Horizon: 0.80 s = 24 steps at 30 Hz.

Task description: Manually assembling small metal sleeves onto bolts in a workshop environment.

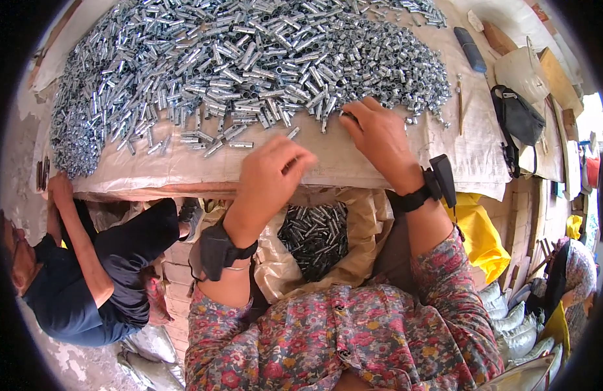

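A big heap of silver metal sleeves (230,72) covers the far side of the sheet-covered table. Short metal rings (406,65) lie at its right, and smaller metal pieces (76,140) at its left. My right hand (380,135) is at the heap's near edge, its thumb and fingers bent together around something dark and too small to make out. My left hand (270,173), slightly blurred, hovers over the table's front edge with its fingers curled in; what they hold, if anything, is hidden. Below, between my arms, an open sack (368,251) holds many metal tube pieces (313,238).
At the left a co-worker (86,280) sits with a hand at the table's corner. A dark oblong case (470,49), a thin stick (460,104) and a black pouch (520,117) lie on the right. A yellow sack (484,238) hangs below; another person (575,274) bends farther right.
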Available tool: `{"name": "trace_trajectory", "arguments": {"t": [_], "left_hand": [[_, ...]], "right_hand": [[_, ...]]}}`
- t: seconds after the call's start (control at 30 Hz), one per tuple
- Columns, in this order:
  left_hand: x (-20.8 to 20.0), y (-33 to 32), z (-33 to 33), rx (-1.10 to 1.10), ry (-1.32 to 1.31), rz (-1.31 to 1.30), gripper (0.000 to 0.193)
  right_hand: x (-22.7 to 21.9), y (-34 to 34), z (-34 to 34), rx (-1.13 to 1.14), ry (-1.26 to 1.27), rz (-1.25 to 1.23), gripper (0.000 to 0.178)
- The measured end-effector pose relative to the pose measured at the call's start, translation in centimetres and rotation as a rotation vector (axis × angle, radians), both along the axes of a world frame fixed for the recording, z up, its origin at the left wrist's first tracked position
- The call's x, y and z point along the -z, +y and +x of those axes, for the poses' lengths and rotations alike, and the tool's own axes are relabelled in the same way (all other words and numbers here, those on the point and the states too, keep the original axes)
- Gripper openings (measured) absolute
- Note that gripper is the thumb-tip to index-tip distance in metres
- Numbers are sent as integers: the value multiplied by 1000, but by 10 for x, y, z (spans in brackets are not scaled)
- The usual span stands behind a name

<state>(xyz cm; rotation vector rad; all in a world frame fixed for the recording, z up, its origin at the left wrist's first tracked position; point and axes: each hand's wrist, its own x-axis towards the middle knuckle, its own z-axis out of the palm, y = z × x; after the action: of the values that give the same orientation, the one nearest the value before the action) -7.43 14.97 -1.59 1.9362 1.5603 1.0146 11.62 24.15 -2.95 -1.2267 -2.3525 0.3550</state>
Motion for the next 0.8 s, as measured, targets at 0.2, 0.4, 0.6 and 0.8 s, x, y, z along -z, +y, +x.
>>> {"name": "trace_trajectory", "arguments": {"t": [0.2,0.4,0.6,0.8], "left_hand": [[15,12,-3,-175,255,167,9],[14,11,6,-268,39,99,8],[18,10,7,-179,-448,18,11],[13,6,18,-166,-909,-220,17]], "right_hand": [[-1,-4,-15,8,-189,50,10],[-1,-7,-15,-37,-160,94,11],[1,-6,-8,-73,-101,119,9],[-12,-11,-1,-100,481,-396,13]]}}
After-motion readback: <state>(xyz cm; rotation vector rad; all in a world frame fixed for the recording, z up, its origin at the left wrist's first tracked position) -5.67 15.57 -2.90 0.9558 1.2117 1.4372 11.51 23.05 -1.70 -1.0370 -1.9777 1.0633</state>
